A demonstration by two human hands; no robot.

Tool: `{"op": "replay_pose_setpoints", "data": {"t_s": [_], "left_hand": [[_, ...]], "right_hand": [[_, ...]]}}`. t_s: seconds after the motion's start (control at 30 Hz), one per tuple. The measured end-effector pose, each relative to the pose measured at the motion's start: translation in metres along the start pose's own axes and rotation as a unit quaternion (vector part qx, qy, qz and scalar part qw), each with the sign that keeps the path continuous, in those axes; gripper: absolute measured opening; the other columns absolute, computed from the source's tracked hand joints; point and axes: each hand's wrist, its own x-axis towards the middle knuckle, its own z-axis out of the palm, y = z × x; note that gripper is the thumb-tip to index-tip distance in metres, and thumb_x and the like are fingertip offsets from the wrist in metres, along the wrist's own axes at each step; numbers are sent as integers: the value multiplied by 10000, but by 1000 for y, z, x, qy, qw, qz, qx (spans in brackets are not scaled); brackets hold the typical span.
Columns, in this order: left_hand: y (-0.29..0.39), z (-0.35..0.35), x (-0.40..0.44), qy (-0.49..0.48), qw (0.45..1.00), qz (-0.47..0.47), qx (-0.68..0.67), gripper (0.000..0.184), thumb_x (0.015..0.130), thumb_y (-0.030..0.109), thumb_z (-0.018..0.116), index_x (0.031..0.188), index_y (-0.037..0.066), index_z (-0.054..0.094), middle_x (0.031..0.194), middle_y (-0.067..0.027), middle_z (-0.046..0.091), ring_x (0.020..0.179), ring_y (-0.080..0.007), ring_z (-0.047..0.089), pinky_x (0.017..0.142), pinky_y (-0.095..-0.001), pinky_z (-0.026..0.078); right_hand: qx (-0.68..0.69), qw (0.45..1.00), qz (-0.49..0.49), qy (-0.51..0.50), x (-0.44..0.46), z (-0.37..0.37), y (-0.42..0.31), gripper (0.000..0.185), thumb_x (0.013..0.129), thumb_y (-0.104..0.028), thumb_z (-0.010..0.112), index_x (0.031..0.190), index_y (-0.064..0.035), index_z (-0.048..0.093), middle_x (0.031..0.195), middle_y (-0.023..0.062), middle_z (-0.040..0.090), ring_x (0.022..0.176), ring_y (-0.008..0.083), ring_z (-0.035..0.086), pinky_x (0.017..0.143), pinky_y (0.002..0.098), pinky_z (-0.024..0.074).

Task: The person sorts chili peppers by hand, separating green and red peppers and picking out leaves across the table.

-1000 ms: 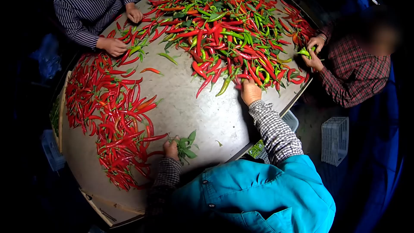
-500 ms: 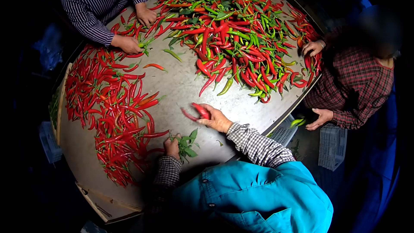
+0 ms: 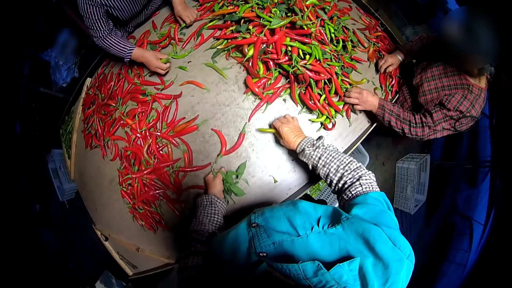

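Note:
My left hand (image 3: 215, 185) is closed on a leafy green sprig (image 3: 233, 181) near the front edge of the table. Farther right, my right hand (image 3: 289, 132) pinches a yellow-green chili pepper (image 3: 266, 130) just in front of the big mixed heap (image 3: 298, 58) of red and green chilies. Two red chilies (image 3: 229, 143) lie on the bare tabletop between my hands. To the left of my left hand spreads a pile of red chilies (image 3: 144, 144).
Across the table (image 3: 213, 106), a person in a striped shirt (image 3: 109, 10) handles chilies. At the right, a person in a plaid shirt (image 3: 437, 101) has both hands at the heap's edge. A plastic crate (image 3: 412, 183) stands on the floor, and a basket (image 3: 325, 194) sits below the table edge.
My right hand has let go of red chilies, moved right and up, and now holds the yellow-green chili. My left hand keeps the sprig. The plaid-shirted person's nearer hand has returned to the heap.

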Motion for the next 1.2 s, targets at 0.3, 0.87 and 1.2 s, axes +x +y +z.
{"op": "replay_pose_setpoints", "data": {"t_s": [0.3, 0.87, 1.2], "left_hand": [[1, 1, 1, 15, 1000, 0, 19, 37, 789, 65, 610, 805, 32, 603, 717, -3, 577, 605, -100, 526, 554, -246, 429], [-2, -2, 2, -7, 1000, -19, -10, 79, 786, 73, 616, 846, 21, 610, 749, -9, 586, 635, -103, 530, 591, -244, 432], [0, -1, 0, -5, 1000, -25, 11, 53, 794, 77, 606, 772, 29, 604, 701, 7, 570, 604, -89, 507, 568, -235, 412]], "right_hand": [[95, 940, 275, 176, 65, -10, 55, 419, 745, -50, 517, 1145, 16, 411, 1140, 282, 421, 967, 439, 493, 808, 452, 441], [137, 988, 71, 32, -45, -5, 9, 297, 722, -28, 607, 1010, 12, 546, 1291, 167, 360, 996, 355, 531, 850, 358, 453], [127, 980, 86, 124, -55, -31, 22, 280, 683, 32, 560, 959, -16, 568, 942, 177, 540, 875, 347, 550, 761, 383, 461]]}}
